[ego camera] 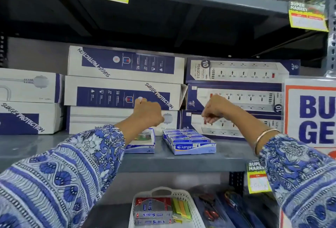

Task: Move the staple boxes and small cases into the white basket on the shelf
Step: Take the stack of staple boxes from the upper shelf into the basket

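Two hands raised over grey metal shelf (54,147): left hand (148,114) fisted, right hand (215,111) loosely curled, both empty. Blue-white cardboard staple box tray (189,141) on shelf below; white perforated plastic basket (190,207) one level down.

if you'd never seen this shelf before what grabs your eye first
Two hands in blue-and-white patterned sleeves, the left hand and right hand, raised at mid-shelf before stacked white-and-navy surge protector boxes. Below them sits a blue-and-white carton of Kangaro staple boxes, and a white plastic basket lies on the lower shelf.
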Action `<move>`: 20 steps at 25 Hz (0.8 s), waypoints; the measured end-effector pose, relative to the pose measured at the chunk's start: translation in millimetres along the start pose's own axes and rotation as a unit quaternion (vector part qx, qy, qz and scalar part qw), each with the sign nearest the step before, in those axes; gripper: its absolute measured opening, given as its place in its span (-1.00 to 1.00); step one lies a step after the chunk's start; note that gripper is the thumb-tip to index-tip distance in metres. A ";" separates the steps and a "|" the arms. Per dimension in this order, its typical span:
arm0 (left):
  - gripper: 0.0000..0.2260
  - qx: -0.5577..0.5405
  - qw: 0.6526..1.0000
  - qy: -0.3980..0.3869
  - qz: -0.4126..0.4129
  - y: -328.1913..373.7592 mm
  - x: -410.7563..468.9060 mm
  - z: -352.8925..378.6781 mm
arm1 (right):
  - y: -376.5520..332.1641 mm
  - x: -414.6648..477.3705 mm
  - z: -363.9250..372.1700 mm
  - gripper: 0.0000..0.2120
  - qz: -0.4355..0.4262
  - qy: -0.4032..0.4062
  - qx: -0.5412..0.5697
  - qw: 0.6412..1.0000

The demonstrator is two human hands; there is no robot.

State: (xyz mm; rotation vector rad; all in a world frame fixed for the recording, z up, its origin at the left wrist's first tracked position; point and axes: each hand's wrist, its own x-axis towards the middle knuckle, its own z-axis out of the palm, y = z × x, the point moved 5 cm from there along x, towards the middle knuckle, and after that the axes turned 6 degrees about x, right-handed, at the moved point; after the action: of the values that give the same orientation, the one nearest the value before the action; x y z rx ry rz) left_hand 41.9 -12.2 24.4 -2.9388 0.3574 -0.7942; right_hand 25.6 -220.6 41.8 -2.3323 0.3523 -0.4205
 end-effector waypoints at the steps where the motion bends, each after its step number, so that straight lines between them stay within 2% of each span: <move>1: -0.78 0.016 0.999 -0.048 0.009 5.0 -3.0 6.2 | 10.3 -4.4 7.0 -0.80 0.037 -0.043 -0.001 0.998; 3: -0.86 0.030 0.995 -0.085 0.031 16.2 -3.2 18.5 | 26.8 -10.7 18.0 -0.73 0.085 -0.084 -0.021 0.993; 7: -0.75 0.003 0.991 -0.126 0.047 29.8 -1.6 32.9 | 35.2 -20.6 34.3 -0.73 0.089 -0.086 -0.045 0.991; 10: -0.95 -0.040 0.991 -0.120 0.042 34.4 -3.0 30.8 | 34.3 -21.1 35.9 -0.75 0.077 -0.074 -0.021 0.994; 13: -0.90 -0.078 0.985 -0.148 0.042 41.2 -2.7 31.6 | 32.8 -22.5 35.8 -0.75 0.078 -0.073 0.000 0.994; 15: -0.90 -0.127 0.973 -0.192 0.024 43.5 0.4 34.7 | 32.1 -24.0 36.3 -0.75 0.089 -0.077 0.001 0.993; 20: -0.73 -0.148 0.942 -0.302 -0.013 42.7 4.2 49.1 | 31.7 -27.4 37.6 -0.73 0.120 -0.102 0.012 0.987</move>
State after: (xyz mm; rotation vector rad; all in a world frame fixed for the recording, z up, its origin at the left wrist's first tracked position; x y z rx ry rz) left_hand 61.5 -53.9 -21.7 -3.2581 0.4094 0.2049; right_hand 11.4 -209.5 -11.6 -2.2497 0.5177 -0.0676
